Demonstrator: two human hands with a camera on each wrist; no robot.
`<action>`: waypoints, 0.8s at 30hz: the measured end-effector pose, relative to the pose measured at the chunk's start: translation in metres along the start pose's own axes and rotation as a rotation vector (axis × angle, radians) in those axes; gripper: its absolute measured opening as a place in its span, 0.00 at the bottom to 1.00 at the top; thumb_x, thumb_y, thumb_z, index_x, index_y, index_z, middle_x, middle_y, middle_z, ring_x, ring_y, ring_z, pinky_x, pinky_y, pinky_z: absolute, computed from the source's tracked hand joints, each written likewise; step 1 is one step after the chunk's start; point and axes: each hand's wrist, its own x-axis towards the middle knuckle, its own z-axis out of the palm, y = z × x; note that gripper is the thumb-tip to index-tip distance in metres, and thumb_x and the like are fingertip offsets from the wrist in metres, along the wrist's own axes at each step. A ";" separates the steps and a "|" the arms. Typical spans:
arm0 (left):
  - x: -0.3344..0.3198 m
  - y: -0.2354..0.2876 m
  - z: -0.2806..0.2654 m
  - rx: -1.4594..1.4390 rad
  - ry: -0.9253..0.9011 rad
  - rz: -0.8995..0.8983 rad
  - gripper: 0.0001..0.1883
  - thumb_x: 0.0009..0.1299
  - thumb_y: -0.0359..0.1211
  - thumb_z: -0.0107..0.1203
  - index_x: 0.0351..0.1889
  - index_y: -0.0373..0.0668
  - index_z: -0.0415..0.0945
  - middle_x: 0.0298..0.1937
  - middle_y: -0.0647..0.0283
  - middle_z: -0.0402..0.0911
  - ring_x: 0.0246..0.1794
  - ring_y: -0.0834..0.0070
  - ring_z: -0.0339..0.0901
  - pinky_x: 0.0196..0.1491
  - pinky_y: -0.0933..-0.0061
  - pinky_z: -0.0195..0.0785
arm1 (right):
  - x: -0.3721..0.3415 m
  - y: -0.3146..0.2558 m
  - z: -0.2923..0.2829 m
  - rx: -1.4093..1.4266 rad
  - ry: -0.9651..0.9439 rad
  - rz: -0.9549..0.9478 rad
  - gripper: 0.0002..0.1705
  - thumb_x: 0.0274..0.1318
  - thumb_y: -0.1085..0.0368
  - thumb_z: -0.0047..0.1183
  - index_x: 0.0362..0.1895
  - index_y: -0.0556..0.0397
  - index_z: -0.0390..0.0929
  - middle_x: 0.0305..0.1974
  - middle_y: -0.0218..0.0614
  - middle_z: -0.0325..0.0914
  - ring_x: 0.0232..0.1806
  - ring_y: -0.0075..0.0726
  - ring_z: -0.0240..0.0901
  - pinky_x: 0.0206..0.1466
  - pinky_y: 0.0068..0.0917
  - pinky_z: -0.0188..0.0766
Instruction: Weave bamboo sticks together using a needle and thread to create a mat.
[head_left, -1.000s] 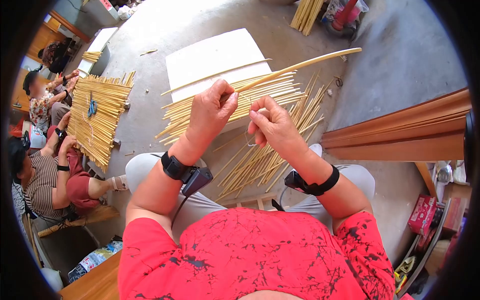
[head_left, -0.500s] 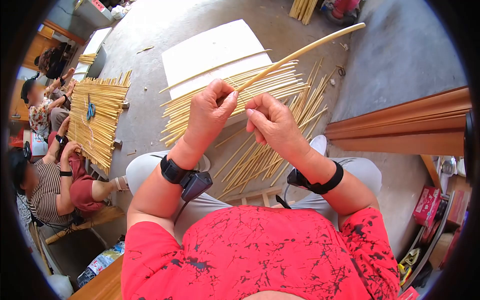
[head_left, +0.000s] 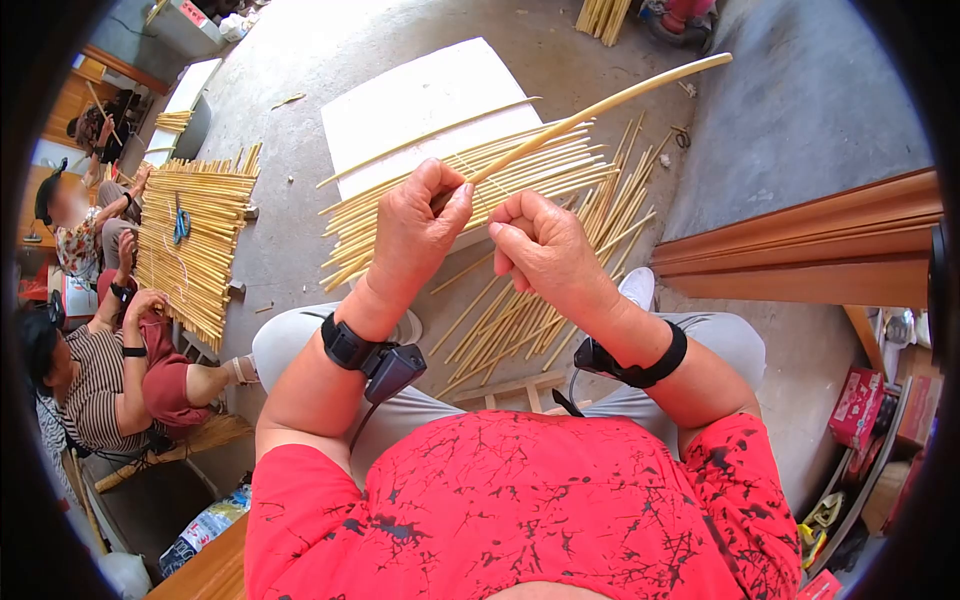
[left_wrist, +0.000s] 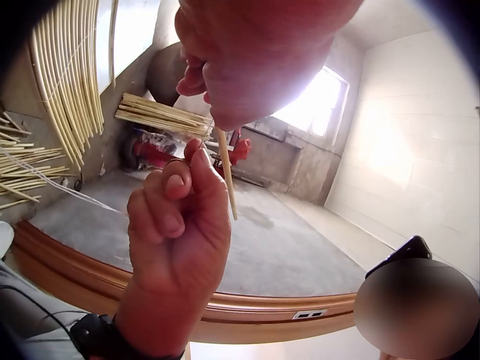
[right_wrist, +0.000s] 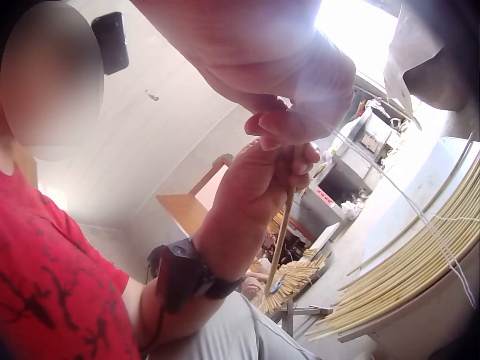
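Note:
In the head view my left hand grips a long, slightly bent, pale yellow stick near its lower end; the far end points up and right. Close beside it, my right hand has thumb and forefinger pinched together. White thread runs from the right fingers down toward the row of sticks in the right wrist view. Below the hands, a row of similar sticks lies side by side across a white board, with thread crossing them. The left wrist view shows the right fingertips close to the held stick.
Loose sticks lie on the floor between my legs and to the right. At left, two seated people work at another stick mat with blue scissors on it. A wooden door edge stands at right; a stick bundle is at the back.
The held stick's far end has swung upward, then dipped slightly. The right hand has turned, and the thread loop below it no longer shows. A person at left has raised a hand off the mat.

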 end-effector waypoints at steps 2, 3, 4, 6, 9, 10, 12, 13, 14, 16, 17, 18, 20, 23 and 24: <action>0.000 0.002 0.000 0.002 0.002 0.005 0.03 0.64 0.26 0.51 0.29 0.37 0.70 0.21 0.74 0.68 0.22 0.91 0.61 0.24 0.87 0.56 | 0.000 0.000 0.000 -0.006 -0.002 0.004 0.05 0.57 0.65 0.44 0.35 0.54 0.68 0.18 0.27 0.70 0.13 0.13 0.60 0.15 0.12 0.57; 0.000 0.003 0.000 0.005 0.005 0.011 0.03 0.64 0.26 0.51 0.29 0.37 0.70 0.20 0.74 0.68 0.22 0.92 0.61 0.24 0.87 0.55 | 0.000 0.000 0.000 -0.006 -0.002 0.004 0.05 0.57 0.65 0.44 0.35 0.54 0.68 0.18 0.27 0.70 0.13 0.13 0.60 0.15 0.12 0.57; 0.000 0.003 0.000 0.005 0.005 0.010 0.03 0.64 0.26 0.51 0.29 0.37 0.70 0.20 0.74 0.68 0.22 0.92 0.61 0.24 0.87 0.55 | 0.000 0.000 0.000 -0.002 -0.003 0.001 0.06 0.57 0.65 0.44 0.35 0.54 0.68 0.18 0.27 0.70 0.13 0.13 0.60 0.15 0.11 0.57; 0.000 0.002 0.000 0.008 0.014 0.033 0.03 0.64 0.26 0.51 0.29 0.37 0.70 0.20 0.74 0.68 0.22 0.92 0.61 0.23 0.87 0.55 | 0.000 0.000 0.000 0.003 -0.004 -0.001 0.06 0.57 0.65 0.44 0.35 0.54 0.68 0.18 0.27 0.70 0.13 0.13 0.60 0.15 0.11 0.57; 0.000 0.002 0.001 0.008 0.013 0.022 0.03 0.64 0.26 0.52 0.29 0.37 0.70 0.20 0.74 0.68 0.22 0.91 0.61 0.23 0.87 0.55 | 0.000 0.000 0.000 0.011 -0.009 -0.003 0.06 0.57 0.65 0.44 0.35 0.54 0.69 0.18 0.27 0.70 0.13 0.13 0.60 0.15 0.11 0.57; 0.000 0.002 0.001 0.009 0.012 0.022 0.03 0.64 0.26 0.52 0.29 0.37 0.70 0.20 0.74 0.68 0.22 0.91 0.61 0.23 0.87 0.55 | 0.000 0.000 0.000 0.012 -0.010 -0.001 0.06 0.58 0.65 0.44 0.35 0.54 0.69 0.18 0.27 0.70 0.13 0.13 0.60 0.15 0.11 0.57; -0.001 0.002 0.001 0.024 0.017 0.023 0.03 0.64 0.26 0.52 0.29 0.37 0.70 0.20 0.74 0.68 0.22 0.91 0.61 0.23 0.87 0.55 | 0.000 0.001 0.000 0.014 -0.011 0.001 0.06 0.58 0.65 0.44 0.35 0.54 0.69 0.18 0.27 0.70 0.14 0.13 0.60 0.15 0.11 0.56; -0.001 0.002 0.001 0.025 0.017 0.023 0.03 0.64 0.26 0.52 0.29 0.37 0.70 0.20 0.74 0.68 0.22 0.91 0.61 0.23 0.87 0.55 | 0.000 0.000 0.000 0.021 0.001 -0.005 0.06 0.55 0.67 0.43 0.33 0.56 0.68 0.17 0.29 0.70 0.13 0.16 0.61 0.15 0.14 0.58; 0.000 0.000 0.002 0.017 0.022 0.020 0.03 0.64 0.26 0.52 0.29 0.37 0.70 0.20 0.74 0.68 0.22 0.91 0.61 0.23 0.87 0.56 | 0.000 0.000 0.001 0.028 0.013 -0.012 0.06 0.53 0.68 0.42 0.32 0.57 0.68 0.16 0.30 0.71 0.13 0.18 0.62 0.16 0.18 0.60; -0.001 0.000 0.002 0.009 0.027 0.017 0.03 0.64 0.26 0.52 0.29 0.37 0.70 0.20 0.74 0.68 0.22 0.91 0.61 0.23 0.87 0.56 | 0.000 0.000 0.001 0.029 0.011 -0.009 0.06 0.53 0.68 0.42 0.32 0.57 0.68 0.17 0.30 0.71 0.13 0.18 0.62 0.16 0.18 0.60; -0.001 0.001 0.002 0.011 0.026 0.021 0.03 0.64 0.26 0.52 0.29 0.37 0.70 0.20 0.74 0.68 0.21 0.92 0.61 0.23 0.87 0.56 | 0.000 0.000 0.001 0.030 0.009 -0.007 0.06 0.53 0.68 0.42 0.32 0.58 0.68 0.17 0.31 0.71 0.13 0.18 0.63 0.16 0.18 0.60; -0.001 0.001 0.002 0.012 0.026 0.025 0.03 0.64 0.26 0.52 0.29 0.37 0.70 0.20 0.74 0.68 0.21 0.92 0.61 0.23 0.87 0.56 | 0.000 0.000 0.001 0.029 0.009 -0.007 0.06 0.53 0.68 0.42 0.32 0.58 0.68 0.17 0.31 0.71 0.13 0.18 0.63 0.16 0.18 0.60; -0.003 0.002 0.000 0.018 0.021 0.024 0.03 0.64 0.26 0.52 0.28 0.37 0.70 0.20 0.74 0.68 0.21 0.92 0.61 0.23 0.87 0.56 | -0.001 0.001 0.002 0.025 0.004 -0.011 0.06 0.53 0.68 0.42 0.32 0.58 0.68 0.17 0.31 0.71 0.13 0.18 0.63 0.16 0.18 0.61; -0.005 0.002 0.000 0.020 0.015 0.035 0.03 0.64 0.26 0.52 0.28 0.37 0.70 0.19 0.74 0.67 0.21 0.92 0.61 0.23 0.87 0.55 | -0.004 -0.001 0.003 0.022 0.012 -0.008 0.06 0.53 0.68 0.42 0.32 0.58 0.68 0.17 0.30 0.71 0.13 0.18 0.62 0.15 0.17 0.60; -0.005 0.001 0.000 0.015 0.015 0.050 0.04 0.64 0.26 0.52 0.28 0.37 0.70 0.19 0.74 0.67 0.20 0.92 0.60 0.22 0.87 0.55 | -0.004 -0.001 0.003 0.023 0.012 -0.008 0.06 0.53 0.68 0.42 0.32 0.58 0.68 0.17 0.30 0.71 0.13 0.18 0.62 0.15 0.17 0.60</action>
